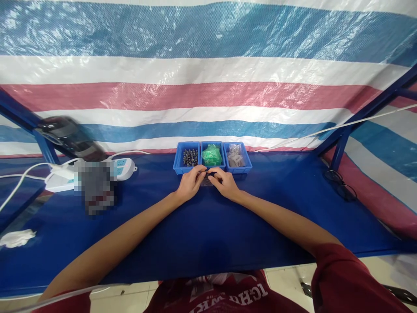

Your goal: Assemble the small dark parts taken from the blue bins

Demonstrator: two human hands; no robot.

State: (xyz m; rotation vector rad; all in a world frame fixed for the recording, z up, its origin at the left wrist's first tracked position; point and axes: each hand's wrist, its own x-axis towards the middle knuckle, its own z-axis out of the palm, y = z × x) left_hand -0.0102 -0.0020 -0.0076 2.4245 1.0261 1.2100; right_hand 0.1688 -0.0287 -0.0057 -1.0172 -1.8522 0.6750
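Observation:
My left hand (190, 184) and my right hand (225, 184) meet just in front of three small blue bins, thumbs and fingertips pinched close together. Between them is a small see-through plastic bag (206, 181), partly covered by my fingers; a dark bit shows at the fingertips, too small to name. The left bin (176, 166) holds many small dark metal parts (190, 157). Green plastic bags (211, 154) fill the middle bin (220, 166). In the right bin (248, 164) lie small clear plastic bags (236, 156).
On the blue tabletop (208, 234), a white power strip (125, 169) with cables lies at left, beside a pixelated dark object (97, 184). A dark bottle-like object (71, 137) is behind it. Crumpled white tissue (18, 238) lies far left, eyeglasses (340, 184) at right. Striped sheeting (208, 95) hangs behind.

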